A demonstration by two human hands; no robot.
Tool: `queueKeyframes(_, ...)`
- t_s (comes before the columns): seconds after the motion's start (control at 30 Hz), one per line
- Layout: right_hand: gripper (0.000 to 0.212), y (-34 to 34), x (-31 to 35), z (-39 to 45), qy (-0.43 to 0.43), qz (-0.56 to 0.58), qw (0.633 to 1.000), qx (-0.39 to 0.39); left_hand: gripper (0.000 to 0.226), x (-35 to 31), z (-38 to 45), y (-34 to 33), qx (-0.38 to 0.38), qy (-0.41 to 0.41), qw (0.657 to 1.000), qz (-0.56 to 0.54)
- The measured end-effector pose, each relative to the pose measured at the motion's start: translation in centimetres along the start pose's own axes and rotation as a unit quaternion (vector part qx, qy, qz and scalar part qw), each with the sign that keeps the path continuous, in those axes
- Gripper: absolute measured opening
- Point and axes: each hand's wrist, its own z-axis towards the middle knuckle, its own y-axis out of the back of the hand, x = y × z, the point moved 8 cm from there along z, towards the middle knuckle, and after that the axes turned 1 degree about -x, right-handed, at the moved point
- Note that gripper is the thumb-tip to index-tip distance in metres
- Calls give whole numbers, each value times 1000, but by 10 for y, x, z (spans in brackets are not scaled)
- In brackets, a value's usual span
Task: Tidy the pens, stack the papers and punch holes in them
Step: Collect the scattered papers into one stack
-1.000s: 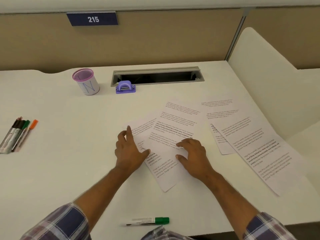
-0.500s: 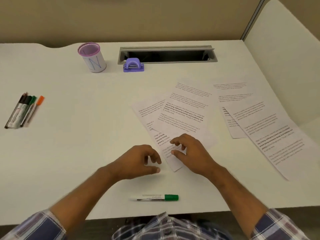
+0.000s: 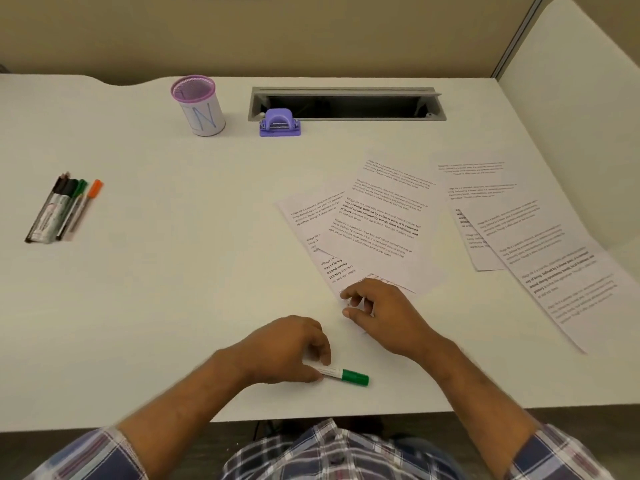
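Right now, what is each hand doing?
Left hand: pinching the green marker on the desk.
Right hand: loosely curled at the papers, holding nothing.

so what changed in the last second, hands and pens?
The left hand came off the papers, moved back toward the desk's near edge and now pinches the green marker. The right hand slid back to the papers' near corner. Marker, pen group, cup and hole punch stayed put.

Probably office cubicle: partition wall [image 3: 311, 32], desk [image 3: 173, 289] cable slot [image 3: 346, 103].
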Motion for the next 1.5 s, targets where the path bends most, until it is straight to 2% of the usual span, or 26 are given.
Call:
queueKeyframes(0.23,15,-6,2,-1,-21,11,1000,7,23,14,2,18,-62,13,998,-1)
queueKeyframes(0.4,30,-12,2,-5,-44,55,995,67,20,24,1,32,-112,15,994,-3)
queueKeyframes(0.5,20,-14,8,-2,-34,54,994,88,15,33,-2,45,-147,25,988,-41)
queueKeyframes(0.6,15,-10,18,10,-44,130,989,58,12,47,-8,57,-188,48,977,-87)
queueKeyframes(0.77,13,-16,50,41,-46,280,958,44,10,70,-24,76,-255,81,952,-146)
queueKeyframes(0.87,13,-27,72,64,-49,325,943,39,6,86,-35,92,-304,102,927,-194)
queueKeyframes(0.97,16,-48,92,88,-58,344,936,41,11,105,-48,109,-353,120,900,-226)
queueKeyframes(1.13,15,-86,129,130,-101,383,918,22,10,146,-72,135,-397,161,877,-219)
queueKeyframes(1.3,13,-123,169,175,-129,404,905,27,29,194,-109,156,-489,230,812,-221)
queueKeyframes(1.5,16,-169,210,226,-166,394,904,17,17,247,-144,181,-561,271,758,-195)
